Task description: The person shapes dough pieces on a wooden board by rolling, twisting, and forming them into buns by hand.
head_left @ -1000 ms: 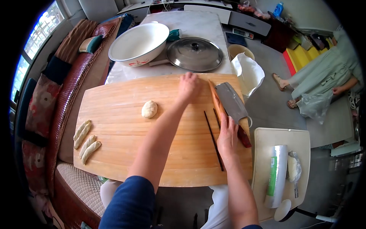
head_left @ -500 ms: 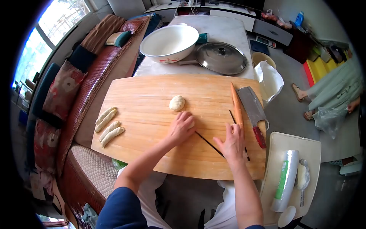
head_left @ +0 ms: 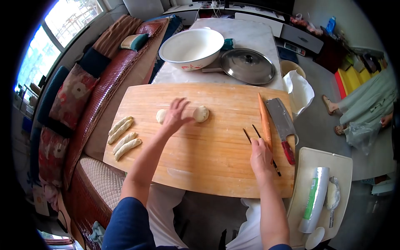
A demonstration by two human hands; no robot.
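Note:
My left hand [head_left: 176, 115] hovers with spread fingers over the wooden board [head_left: 208, 162], between a round dough piece [head_left: 202, 113] and a paler piece [head_left: 161, 116] partly behind it. My right hand [head_left: 261, 156] is closed round black chopsticks [head_left: 256, 131], whose thin ends stick out past the fingers. Just right of that hand lies a wooden rolling pin [head_left: 265, 118], with a cleaver [head_left: 281, 121] beside it, its red handle towards me. Several twisted dough strips [head_left: 126, 146] rest at the board's left end.
Behind the board stand a white basin [head_left: 191, 46] and a pan with a metal lid [head_left: 248, 66]. On the right, a small table [head_left: 344, 175] holds a film roll [head_left: 316, 200]. A person [head_left: 366, 100] with a plastic bag stands at the far right.
My left hand has moved left and away from me, and its fingers have spread. A paler piece now shows left of the round dough. My right hand has closed on the chopsticks.

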